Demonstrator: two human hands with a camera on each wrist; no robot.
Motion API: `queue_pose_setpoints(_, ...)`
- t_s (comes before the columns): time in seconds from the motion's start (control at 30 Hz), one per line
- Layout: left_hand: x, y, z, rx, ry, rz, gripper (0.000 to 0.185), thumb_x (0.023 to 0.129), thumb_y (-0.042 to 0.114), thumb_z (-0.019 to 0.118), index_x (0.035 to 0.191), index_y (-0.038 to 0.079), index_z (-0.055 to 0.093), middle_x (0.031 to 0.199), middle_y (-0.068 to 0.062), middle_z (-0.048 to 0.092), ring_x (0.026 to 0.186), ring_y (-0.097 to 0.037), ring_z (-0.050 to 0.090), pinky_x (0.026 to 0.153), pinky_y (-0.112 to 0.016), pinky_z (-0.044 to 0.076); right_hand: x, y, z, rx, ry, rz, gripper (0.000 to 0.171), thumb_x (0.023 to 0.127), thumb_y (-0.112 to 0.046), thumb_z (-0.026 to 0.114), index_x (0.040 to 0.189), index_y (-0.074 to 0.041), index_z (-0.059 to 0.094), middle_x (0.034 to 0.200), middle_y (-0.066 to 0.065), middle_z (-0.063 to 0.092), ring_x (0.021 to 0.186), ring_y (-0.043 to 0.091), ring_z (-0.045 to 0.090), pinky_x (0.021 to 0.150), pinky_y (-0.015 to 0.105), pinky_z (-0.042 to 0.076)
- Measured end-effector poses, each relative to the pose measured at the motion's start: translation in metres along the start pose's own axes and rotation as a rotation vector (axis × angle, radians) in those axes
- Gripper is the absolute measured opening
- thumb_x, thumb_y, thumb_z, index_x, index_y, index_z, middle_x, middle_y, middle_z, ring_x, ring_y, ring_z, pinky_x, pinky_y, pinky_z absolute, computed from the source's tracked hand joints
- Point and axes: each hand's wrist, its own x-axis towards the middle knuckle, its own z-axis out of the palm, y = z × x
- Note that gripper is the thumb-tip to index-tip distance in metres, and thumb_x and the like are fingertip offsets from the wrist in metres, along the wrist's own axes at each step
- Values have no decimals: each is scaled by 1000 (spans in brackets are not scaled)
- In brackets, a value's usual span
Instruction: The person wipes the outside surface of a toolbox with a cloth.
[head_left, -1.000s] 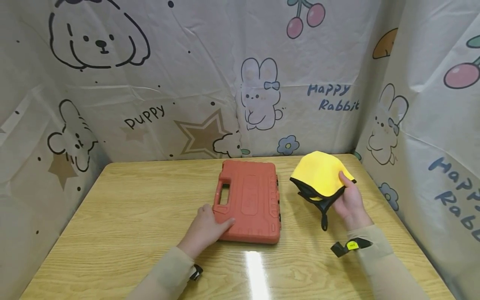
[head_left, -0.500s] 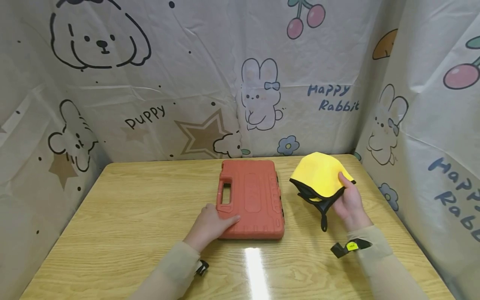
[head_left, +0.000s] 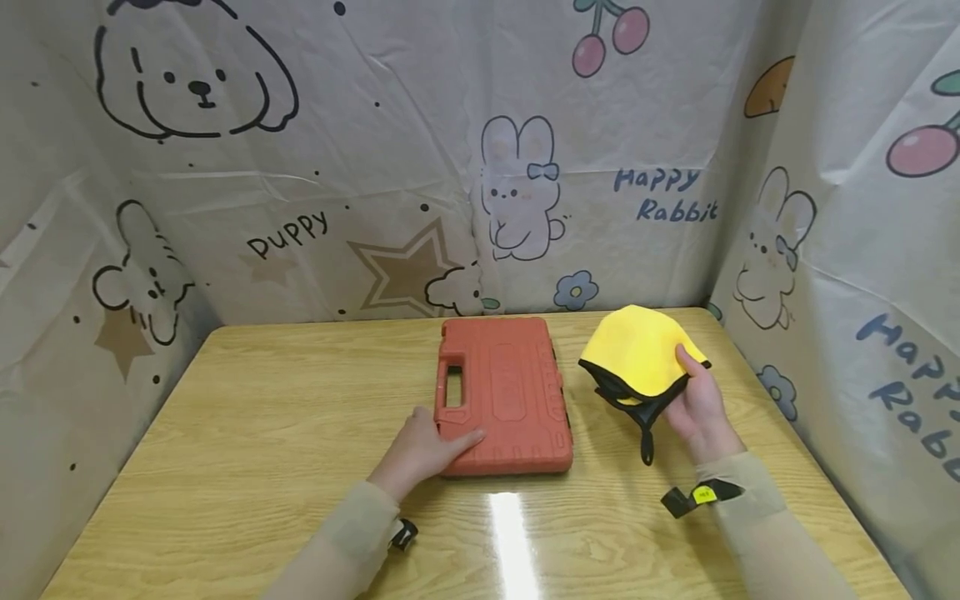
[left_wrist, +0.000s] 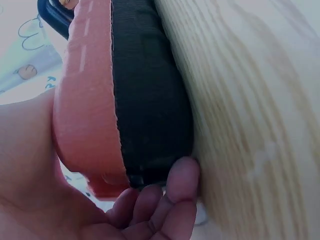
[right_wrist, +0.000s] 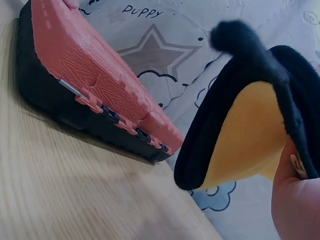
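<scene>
A red plastic tool case with a black lower half lies flat on the table, its cut-out handle facing left. My left hand grips its near left corner, thumb on the red lid. In the left wrist view the curled fingers reach around the black half, close to the tabletop. My right hand holds a folded yellow cleaning cloth above the table, thumb on its right edge. Black trim edges the cloth, and a black loop hangs from it.
The wooden table reaches back to a hanging cloth backdrop printed with cartoon animals, which also closes off both sides. In the right wrist view, red and black hinge pieces run along the case's side.
The case has slid a little to the right and away from me, turning slightly, with my left hand moving along on its corner. The right hand and the cloth have barely moved.
</scene>
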Motion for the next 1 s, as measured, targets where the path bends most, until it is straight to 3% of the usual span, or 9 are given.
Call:
queue_pose_setpoints(0.07,2,-4,-2,-1,-18,13,108,86,73,67,141,-17,41,131,-32,57,113,-35,63,96,-51,54,-3,0,0,-20,1,3,40,112,-30,43,150,-25,31,126,-11,67,118,4,63,99,23,54)
queue_pose_setpoints(0.13,4,-9,-4,-19,-36,24,93,91,69,64,129,-14,48,115,-26,61,96,-29,62,82,-44,55,-8,1,1,-57,2,8,38,112,-30,42,148,-25,32,126,-12,66,118,3,62,99,22,53)
queue_pose_setpoints(0.27,8,-18,-12,-71,-55,49,58,100,57,59,102,0,53,87,-10,56,73,-20,50,62,-31,41,-23,5,5,-181,-13,26,32,113,-32,39,143,-25,34,128,-15,63,118,0,62,100,20,52)
queue_pose_setpoints(0.5,8,-29,-19,-127,-71,39,46,102,51,59,98,6,55,80,-9,61,67,-19,58,59,-29,42,-50,18,17,-446,-47,39,34,112,-40,41,141,-22,38,129,-15,60,120,-1,61,101,20,52)
queue_pose_setpoints(0.7,7,-33,-19,-175,-93,59,45,102,51,60,88,8,58,75,-7,61,63,-18,54,56,-29,41,-72,34,29,-634,-105,94,34,113,-40,38,135,-15,40,119,-8,62,110,6,66,93,26,57)
queue_pose_setpoints(0.83,8,-32,-18,-183,-93,100,43,103,47,61,82,9,55,73,-6,60,61,-17,53,55,-29,40,-87,45,41,-804,-102,69,43,113,-39,38,135,-3,40,112,1,63,101,14,68,86,32,60)
queue_pose_setpoints(1.0,10,-28,-19,-145,-45,175,33,103,37,65,86,10,54,72,-3,54,60,-15,48,56,-29,38,-102,56,61,-1052,-51,19,49,111,-35,46,135,9,47,105,13,65,91,21,68,79,33,59)
